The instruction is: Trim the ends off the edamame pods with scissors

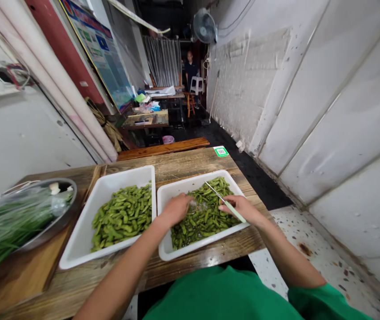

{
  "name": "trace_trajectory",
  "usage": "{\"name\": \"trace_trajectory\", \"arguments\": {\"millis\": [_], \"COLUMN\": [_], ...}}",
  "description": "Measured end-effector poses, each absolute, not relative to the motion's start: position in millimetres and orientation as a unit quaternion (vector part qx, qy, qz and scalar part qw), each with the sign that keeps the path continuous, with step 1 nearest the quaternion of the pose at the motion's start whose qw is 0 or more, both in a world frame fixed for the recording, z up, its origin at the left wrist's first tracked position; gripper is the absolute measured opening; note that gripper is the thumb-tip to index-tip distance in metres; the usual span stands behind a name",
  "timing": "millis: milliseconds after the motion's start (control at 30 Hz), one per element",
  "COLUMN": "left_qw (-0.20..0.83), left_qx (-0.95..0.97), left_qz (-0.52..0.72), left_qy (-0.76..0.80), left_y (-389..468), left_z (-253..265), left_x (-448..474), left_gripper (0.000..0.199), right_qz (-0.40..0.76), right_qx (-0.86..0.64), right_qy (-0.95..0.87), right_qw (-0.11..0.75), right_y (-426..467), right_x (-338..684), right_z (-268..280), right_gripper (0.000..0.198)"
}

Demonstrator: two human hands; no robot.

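Note:
My left hand is over the left side of the right-hand white tub, fingers curled together and blurred at the tips. Beside them the water looks splashed among the wet green soybean pods. Above the tub's right side, my right hand holds a slim tool with a pale green handle. Its thin steel blade points away and to the left; whether it is a knife or scissors seen edge-on I cannot tell. A second white tub, left of this one, holds more soybean pods.
At far left, a metal bowl with bagged green stalks rests on a wooden board. A QR-code card lies at the table's far corner. Beyond are a bench, cluttered tables and a person.

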State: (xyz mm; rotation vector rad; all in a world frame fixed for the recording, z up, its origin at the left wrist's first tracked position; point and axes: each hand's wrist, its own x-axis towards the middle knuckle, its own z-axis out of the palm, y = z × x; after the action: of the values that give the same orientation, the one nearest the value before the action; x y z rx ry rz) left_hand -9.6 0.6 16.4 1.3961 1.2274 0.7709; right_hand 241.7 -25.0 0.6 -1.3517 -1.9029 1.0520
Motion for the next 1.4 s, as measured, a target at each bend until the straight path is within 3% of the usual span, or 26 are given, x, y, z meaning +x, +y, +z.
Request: {"name": "trace_trajectory", "arguments": {"millis": [233, 500, 700, 933, 1100, 1167, 1400], "left_qw": [0.462, 0.247, 0.194, 0.33, 0.635, 0.706, 0.705], "left_qx": [0.612, 0.728, 0.755, 0.686, 0.483, 0.404, 0.363], "left_qz": [0.228, 0.223, 0.21, 0.247, 0.343, 0.374, 0.425], "left_qy": [0.6, 0.6, 0.591, 0.6, 0.495, 0.445, 0.435], "left_y": [27.4, 52.6, 49.3, 38.1, 9.9, 0.0, -16.1], "left_z": [-15.3, -19.5, -18.2, -2.5, 8.8, 10.2, 9.2], "left_x": [10.6, 44.2, 60.5, 51.2, 31.4, 21.8, 11.0], "left_gripper": [0.025, 0.023, 0.007, 0.012, 0.022, 0.026, 0.034], "right_qz": [0.394, 0.384, 0.386, 0.374, 0.367, 0.377, 0.375], "right_qx": [-0.532, -0.536, -0.536, -0.537, -0.54, -0.525, -0.449], "right_qy": [-0.67, -0.673, -0.674, -0.693, -0.699, -0.715, -0.798], "right_qw": [0.335, 0.334, 0.332, 0.304, 0.292, 0.267, 0.147], "right_y": [-25.7, -24.0, -23.9, -25.7, -29.3, -31.6, -33.2], "right_x": [240.7, 242.7, 242.1, 240.4, 241.4, 242.2, 230.6], "right_z": [-7.7, -14.3, -11.4, -7.0, 2.9, 11.8, 34.9], "right_gripper": [0.046, 0.044, 0.046, 0.044, 0.045, 0.045, 0.048]}}
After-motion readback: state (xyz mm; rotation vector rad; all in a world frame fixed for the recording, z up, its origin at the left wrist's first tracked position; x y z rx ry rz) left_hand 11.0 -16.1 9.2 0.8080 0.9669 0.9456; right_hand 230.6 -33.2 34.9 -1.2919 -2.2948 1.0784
